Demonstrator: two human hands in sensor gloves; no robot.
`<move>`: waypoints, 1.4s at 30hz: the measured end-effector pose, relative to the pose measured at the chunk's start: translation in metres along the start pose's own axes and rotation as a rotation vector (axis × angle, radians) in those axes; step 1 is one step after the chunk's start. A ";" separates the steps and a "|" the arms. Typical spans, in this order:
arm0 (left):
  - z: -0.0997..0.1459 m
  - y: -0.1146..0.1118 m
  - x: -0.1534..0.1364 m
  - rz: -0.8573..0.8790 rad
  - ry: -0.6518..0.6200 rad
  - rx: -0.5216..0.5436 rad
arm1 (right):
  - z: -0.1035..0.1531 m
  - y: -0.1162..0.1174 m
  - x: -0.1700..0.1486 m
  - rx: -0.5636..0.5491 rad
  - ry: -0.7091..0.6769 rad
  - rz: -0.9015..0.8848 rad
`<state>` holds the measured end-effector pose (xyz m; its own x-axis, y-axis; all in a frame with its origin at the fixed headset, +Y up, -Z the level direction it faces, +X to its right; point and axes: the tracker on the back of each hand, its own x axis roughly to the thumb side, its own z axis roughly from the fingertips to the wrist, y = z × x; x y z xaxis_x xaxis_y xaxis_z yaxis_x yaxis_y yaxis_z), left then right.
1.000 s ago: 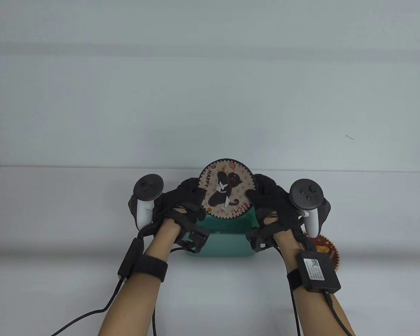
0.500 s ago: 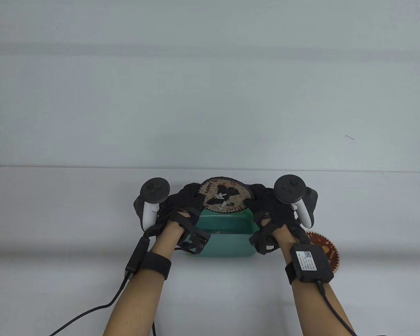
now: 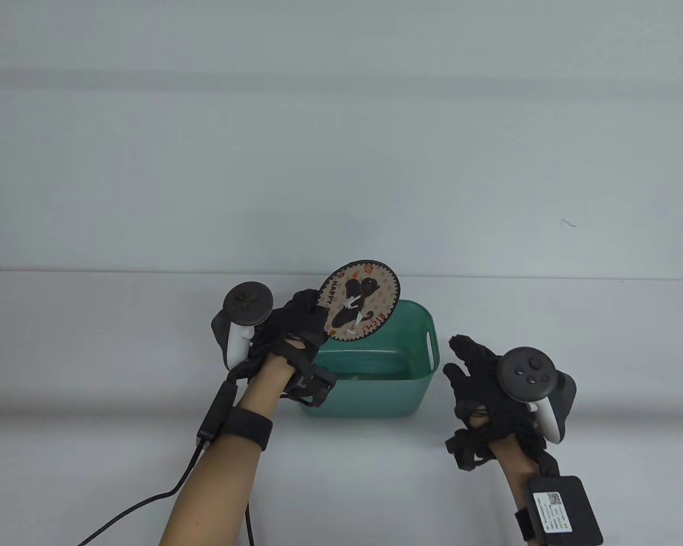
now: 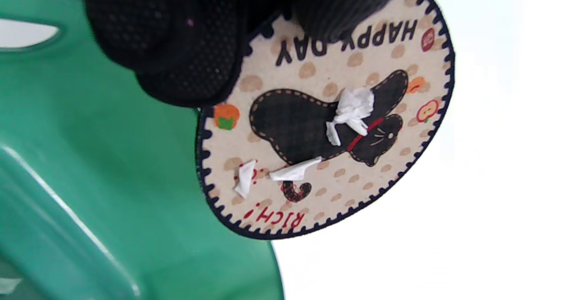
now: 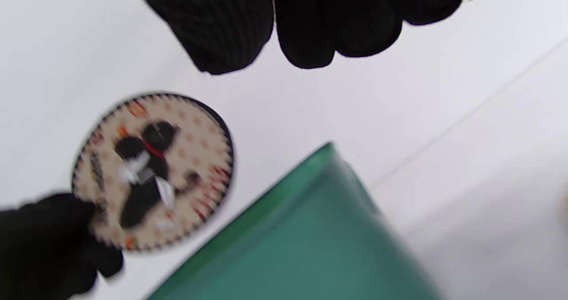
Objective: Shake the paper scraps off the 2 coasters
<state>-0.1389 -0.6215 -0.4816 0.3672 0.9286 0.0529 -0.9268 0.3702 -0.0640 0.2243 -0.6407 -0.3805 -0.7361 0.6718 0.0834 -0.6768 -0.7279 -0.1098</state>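
While left fingers (image 3: 304, 310) pinch the tilted coaster's (image 3: 359, 300) edge, right fingers (image 3: 465, 355) spread empty.

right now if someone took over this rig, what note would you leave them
Left hand grips the round cat-print "HAPPY DAY" coaster by its edge, tilted over the green plastic bin.
Right hand is open, holding nothing, beside the bin.
White paper scraps cling to the coaster: not shaken clean yet.
The second coaster is not visible now.
Left to do: shake this one clean, then the other.
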 end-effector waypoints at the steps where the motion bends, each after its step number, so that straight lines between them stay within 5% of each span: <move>1: 0.000 0.001 0.002 0.020 -0.010 0.010 | 0.005 -0.001 -0.004 0.010 0.007 0.022; 6: 0.003 0.001 0.014 0.028 -0.049 0.098 | 0.036 0.006 -0.029 0.001 0.028 0.033; 9: -0.001 -0.012 0.017 -0.289 0.088 -0.098 | 0.046 0.021 -0.051 0.005 0.041 0.060; 12: 0.004 -0.013 0.021 -0.264 -0.007 0.106 | 0.047 0.022 -0.061 0.074 0.073 0.054; 13: 0.002 -0.016 0.021 -0.214 -0.004 0.094 | 0.047 0.020 -0.063 0.041 0.071 0.053; 15: -0.002 -0.020 0.020 -0.348 0.109 -0.103 | 0.048 0.017 -0.064 0.033 0.069 0.039; 16: 0.000 -0.017 0.023 -0.392 0.077 -0.085 | 0.048 0.016 -0.064 0.035 0.069 0.022; 18: 0.003 -0.014 0.025 -0.321 -0.055 0.192 | 0.049 0.014 -0.064 0.029 0.065 0.011; 20: -0.004 -0.020 0.024 -0.405 0.081 -0.085 | 0.049 0.014 -0.064 0.036 0.058 0.016; 21: 0.000 -0.016 0.028 -0.458 0.073 -0.140 | 0.048 0.014 -0.064 0.041 0.058 0.021; 23: 0.009 -0.010 0.030 -0.425 -0.111 0.305 | 0.049 0.014 -0.065 0.040 0.060 0.019; 24: 0.001 -0.009 0.032 -0.353 -0.105 0.220 | 0.049 0.014 -0.065 0.039 0.060 0.013; 26: 0.001 -0.011 0.027 -0.407 0.140 -0.101 | 0.049 0.014 -0.065 0.045 0.061 0.011; 27: 0.003 -0.008 0.028 -0.379 0.080 -0.056 | 0.050 0.015 -0.064 0.048 0.060 0.014; 29: 0.006 -0.005 0.028 -0.325 -0.079 0.310 | 0.050 0.015 -0.064 0.052 0.059 0.019; 30: 0.001 -0.009 0.027 -0.339 -0.034 0.185 | 0.050 0.015 -0.064 0.053 0.059 0.019; 31: 0.001 -0.010 0.025 -0.428 0.112 -0.050 | 0.050 0.016 -0.064 0.055 0.058 0.019; 32: 0.002 -0.008 0.027 -0.454 0.121 -0.117 | 0.050 0.016 -0.064 0.056 0.058 0.019; 34: 0.010 -0.006 0.028 -0.389 -0.049 0.247 | 0.050 0.016 -0.064 0.055 0.056 0.019; 35: 0.002 -0.011 0.026 -0.379 -0.058 0.170 | 0.051 0.016 -0.064 0.057 0.057 0.018; 37: 0.001 -0.018 0.025 -0.519 0.158 -0.197 | 0.051 0.017 -0.064 0.061 0.057 0.019; 38: 0.001 -0.019 0.027 -0.524 0.125 -0.185 | 0.051 0.019 -0.064 0.068 0.058 0.020; 40: 0.010 -0.017 0.029 -0.432 -0.094 0.242 | 0.051 0.023 -0.064 0.092 0.059 0.024; 42: 0.003 -0.021 0.029 -0.417 -0.012 0.106 | 0.051 0.026 -0.063 0.108 0.059 0.035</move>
<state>-0.1089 -0.6029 -0.4753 0.7116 0.6996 0.0642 -0.7026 0.7084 0.0679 0.2522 -0.7092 -0.3385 -0.7595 0.6501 0.0227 -0.6504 -0.7596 -0.0044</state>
